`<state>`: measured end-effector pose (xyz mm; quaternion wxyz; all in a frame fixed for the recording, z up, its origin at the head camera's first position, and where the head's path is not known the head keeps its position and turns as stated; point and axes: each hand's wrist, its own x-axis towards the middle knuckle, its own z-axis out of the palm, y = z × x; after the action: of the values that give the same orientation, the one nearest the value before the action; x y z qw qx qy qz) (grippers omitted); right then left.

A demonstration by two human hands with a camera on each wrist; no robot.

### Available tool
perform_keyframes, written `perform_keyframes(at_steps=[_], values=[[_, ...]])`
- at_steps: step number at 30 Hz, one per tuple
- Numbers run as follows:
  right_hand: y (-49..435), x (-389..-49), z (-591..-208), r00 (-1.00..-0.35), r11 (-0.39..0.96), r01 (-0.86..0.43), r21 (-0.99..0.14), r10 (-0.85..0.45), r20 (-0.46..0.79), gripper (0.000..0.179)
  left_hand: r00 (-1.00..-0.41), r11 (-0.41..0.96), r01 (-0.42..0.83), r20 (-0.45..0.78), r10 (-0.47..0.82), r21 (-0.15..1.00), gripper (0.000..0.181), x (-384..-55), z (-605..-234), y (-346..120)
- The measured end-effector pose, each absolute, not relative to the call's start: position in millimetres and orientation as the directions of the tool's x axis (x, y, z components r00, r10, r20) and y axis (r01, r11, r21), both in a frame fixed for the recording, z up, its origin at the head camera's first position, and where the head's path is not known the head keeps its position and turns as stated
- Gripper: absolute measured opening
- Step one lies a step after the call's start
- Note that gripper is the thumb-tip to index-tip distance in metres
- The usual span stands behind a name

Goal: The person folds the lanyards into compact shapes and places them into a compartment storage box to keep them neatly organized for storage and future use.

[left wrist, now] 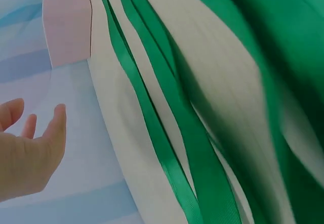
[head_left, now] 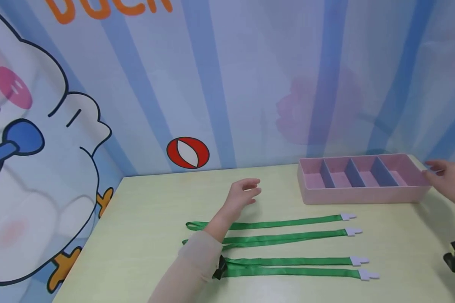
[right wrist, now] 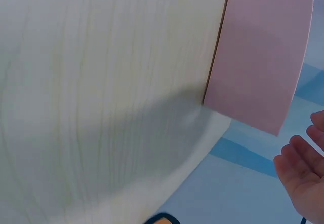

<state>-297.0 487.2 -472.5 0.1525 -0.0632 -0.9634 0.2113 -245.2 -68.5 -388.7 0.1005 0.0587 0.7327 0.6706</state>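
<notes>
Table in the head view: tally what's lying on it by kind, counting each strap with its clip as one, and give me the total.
Green straps with pale clips: 4
Pink divided box: 1
Total: 5

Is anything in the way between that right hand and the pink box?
Nothing visible is. The right hand is just beside the right end of the pink box, and the green straps lie in front of the box, not between them.

left grip (head_left: 239, 196) and right grip (head_left: 449, 181) hover well apart, both loosely curved.
</notes>
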Motion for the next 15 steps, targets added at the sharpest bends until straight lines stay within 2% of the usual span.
perform_keyframes(at_steps=[8, 15], values=[[464.4, -289.1, -460.6, -0.931, 0.861, 0.123, -0.494, 0.273, 0.244, 0.054, -0.986, 0.029, -0.075, -0.078, 0.15, 0.997, 0.032, -257.3, -397.3, -26.2], [473.4, -294.5, -477.9, -0.912, 0.789, 0.139, -0.598, 0.338, 0.233, 0.054, -0.981, -0.038, -0.102, -0.094, 0.167, 0.994, 0.035, -266.4, -404.0, 1.0]])
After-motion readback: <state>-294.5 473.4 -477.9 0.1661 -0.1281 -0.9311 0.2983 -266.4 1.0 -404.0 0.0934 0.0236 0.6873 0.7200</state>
